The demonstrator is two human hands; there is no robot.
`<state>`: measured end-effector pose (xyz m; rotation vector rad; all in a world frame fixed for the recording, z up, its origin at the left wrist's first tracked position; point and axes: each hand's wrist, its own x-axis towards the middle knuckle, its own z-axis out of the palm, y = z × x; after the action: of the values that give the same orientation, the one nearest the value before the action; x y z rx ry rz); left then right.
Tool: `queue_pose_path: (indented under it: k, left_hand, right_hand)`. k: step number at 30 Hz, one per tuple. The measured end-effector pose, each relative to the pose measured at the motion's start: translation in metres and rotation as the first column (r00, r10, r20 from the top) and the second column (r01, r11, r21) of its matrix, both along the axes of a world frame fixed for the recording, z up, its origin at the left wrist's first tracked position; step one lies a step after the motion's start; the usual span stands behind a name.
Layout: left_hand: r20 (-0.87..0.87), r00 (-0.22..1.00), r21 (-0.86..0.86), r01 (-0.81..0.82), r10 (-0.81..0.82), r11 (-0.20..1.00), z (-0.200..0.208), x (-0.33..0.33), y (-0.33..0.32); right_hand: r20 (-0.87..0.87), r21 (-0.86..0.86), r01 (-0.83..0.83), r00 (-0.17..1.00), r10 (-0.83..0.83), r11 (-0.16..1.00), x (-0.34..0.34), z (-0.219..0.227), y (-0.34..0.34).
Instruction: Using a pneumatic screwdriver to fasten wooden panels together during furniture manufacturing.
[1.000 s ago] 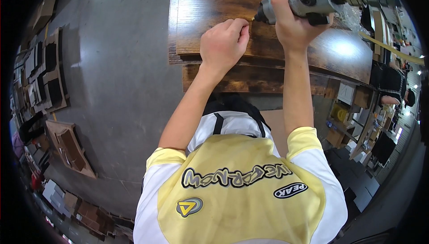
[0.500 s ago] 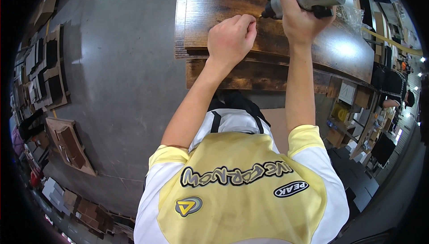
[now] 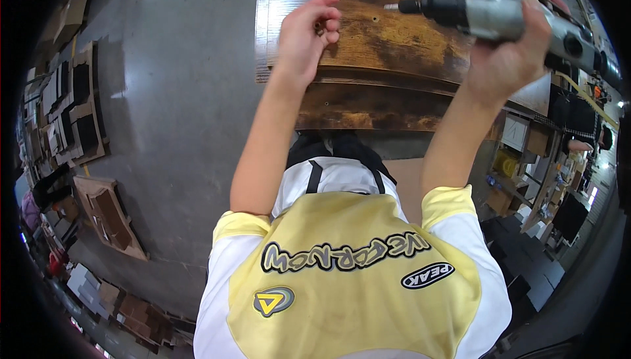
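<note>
My right hand [image 3: 509, 63] grips a silver and black power screwdriver [image 3: 503, 14], its fingers wrapped round the body. The bit at its tip points left, held above a dark brown wood-grain board [image 3: 407, 47]. Two small round marks, holes or fittings, show on the board left of the tip. Over the board's left part is my left hand [image 3: 305, 40], fingers curled. Between them a small brass-coloured piece [image 3: 319, 28] shows, too small to make out its kind.
More brown boards lie stacked beneath, the lower board [image 3: 381, 106] sticking out toward me. Grey floor [image 3: 177, 96] stretches to the left, with pallets of panels [image 3: 75, 109] beyond. Shelving with cartons [image 3: 519, 162] stands at the right, a person in black [image 3: 582, 119] near it.
The screwdriver has moved right, away from the board's hole, with my right hand. My left hand has drawn left and its fingers have loosened, showing the small brass-coloured piece.
</note>
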<state>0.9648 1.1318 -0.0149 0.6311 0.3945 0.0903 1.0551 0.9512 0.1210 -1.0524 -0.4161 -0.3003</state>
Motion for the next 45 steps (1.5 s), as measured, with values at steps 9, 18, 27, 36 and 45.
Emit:
queue_pose_path:
  k: [9,18,27,36,45]
  left_hand:
    - [0.025,0.965,-0.195,0.26,-0.261,0.946,0.007,-0.074,-0.04]
    - [-0.056,0.883,-0.195,0.449,-0.467,0.872,0.014,-0.099,-0.061]
    - [-0.008,0.815,0.447,0.522,-0.58,0.727,0.029,-0.113,-0.083]
    - [-0.001,0.858,0.626,0.401,-0.513,0.669,0.022,-0.118,-0.106]
    - [0.029,0.907,0.641,0.305,-0.42,0.704,0.016,-0.123,-0.121]
  right_hand:
    - [-0.234,0.311,-0.177,0.938,0.256,0.934,-0.051,-0.038,-0.029]
    - [-0.265,0.24,-0.125,0.946,0.189,0.963,-0.064,-0.042,-0.046]
    - [-0.275,0.188,-0.209,0.927,0.256,0.96,-0.07,-0.042,-0.068]
    - [-0.278,0.247,-0.218,0.917,0.285,0.944,-0.072,-0.046,-0.085]
    - [-0.339,0.299,-0.16,0.904,0.262,0.941,-0.075,-0.051,-0.085]
